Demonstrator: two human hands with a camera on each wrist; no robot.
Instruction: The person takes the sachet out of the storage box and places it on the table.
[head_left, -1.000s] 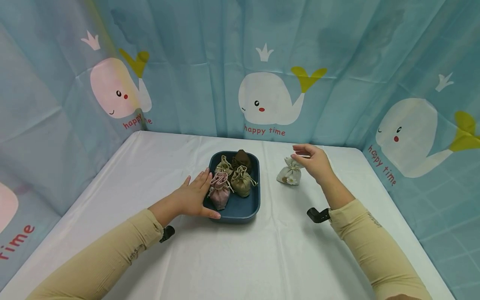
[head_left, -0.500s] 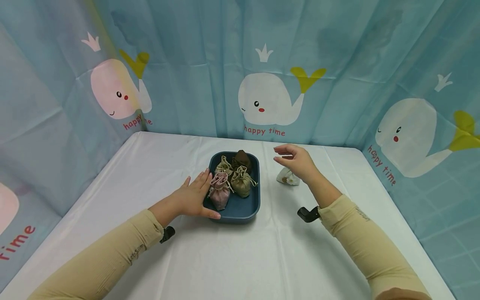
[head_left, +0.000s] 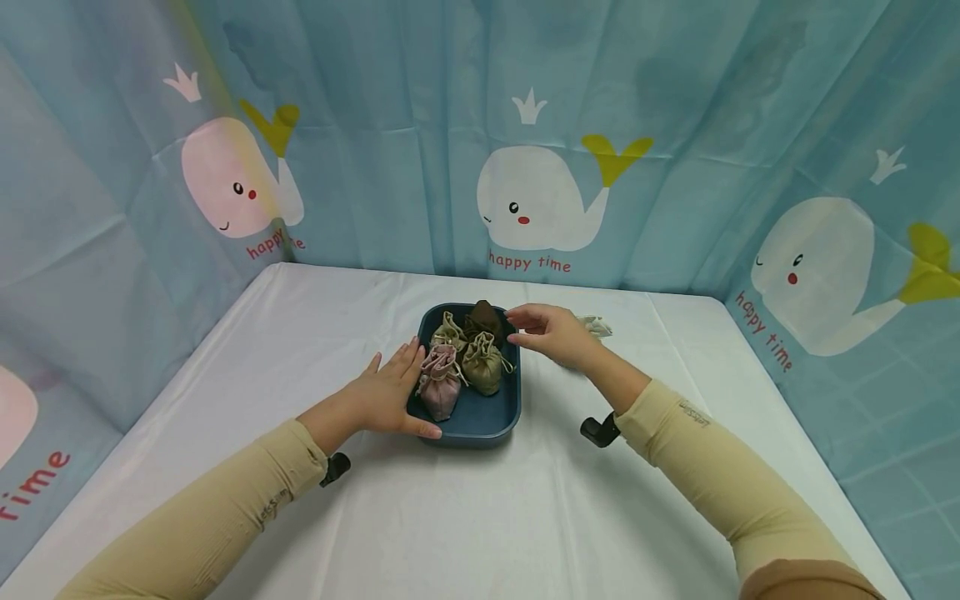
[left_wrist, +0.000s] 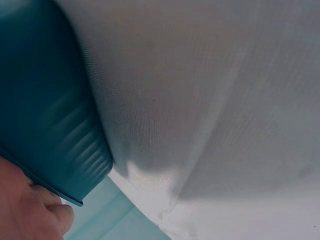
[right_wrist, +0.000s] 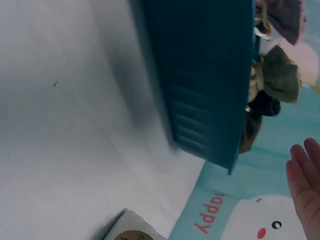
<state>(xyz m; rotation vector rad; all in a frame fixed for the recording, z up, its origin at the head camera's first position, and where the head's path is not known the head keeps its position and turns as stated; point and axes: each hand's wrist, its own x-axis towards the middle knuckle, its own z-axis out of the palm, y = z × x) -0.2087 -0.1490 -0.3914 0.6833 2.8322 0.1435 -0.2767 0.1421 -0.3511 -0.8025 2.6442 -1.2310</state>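
The person's left hand (head_left: 381,396) lies with fingers spread and straight against the left rim of a dark blue tub (head_left: 480,429), touching without gripping. The right hand (head_left: 553,335) holds nothing, fingers loosely extended by the tub's far right edge. Inside I count four drawstring pouches: a pink pouch (head_left: 439,390), a brown pouch (head_left: 482,318), two greenish pouches (head_left: 482,372). A pale pouch (head_left: 596,326), partly hidden behind the right hand, sits on the counter (head_left: 450,525).
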